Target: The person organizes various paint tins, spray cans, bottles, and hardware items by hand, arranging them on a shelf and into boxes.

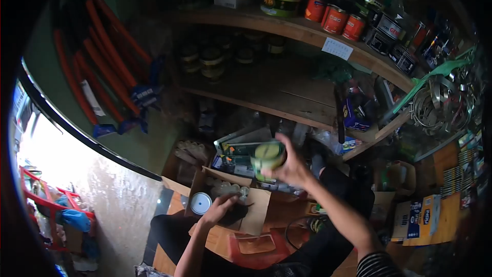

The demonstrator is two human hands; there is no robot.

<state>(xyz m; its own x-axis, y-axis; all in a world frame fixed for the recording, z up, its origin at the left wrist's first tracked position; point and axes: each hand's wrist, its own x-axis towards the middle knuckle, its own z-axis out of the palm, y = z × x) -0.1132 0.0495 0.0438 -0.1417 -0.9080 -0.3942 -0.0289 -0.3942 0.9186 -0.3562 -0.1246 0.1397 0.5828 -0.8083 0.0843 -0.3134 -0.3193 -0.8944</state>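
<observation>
In the middle of the head view, my right hand (291, 169) is wrapped round a small green tin (267, 155) with a pale lid, held tilted in the air and slightly blurred. My left hand (219, 209) is lower, its fingers closed on a dark rag (234, 216) at the open cardboard box (257, 213). Several clear plastic cups or jars (221, 186) stand inside that box. Just left of the hand is a round white lid or tin top (201, 203).
Wooden shelves (241, 95) span the back, with several tins (281, 1) and orange cans (334, 19) on top. Orange-handled tools (105, 56) hang at left. A red plastic stool (256, 254) stands between my knees. Metal hose clamps (441, 102) hang at right.
</observation>
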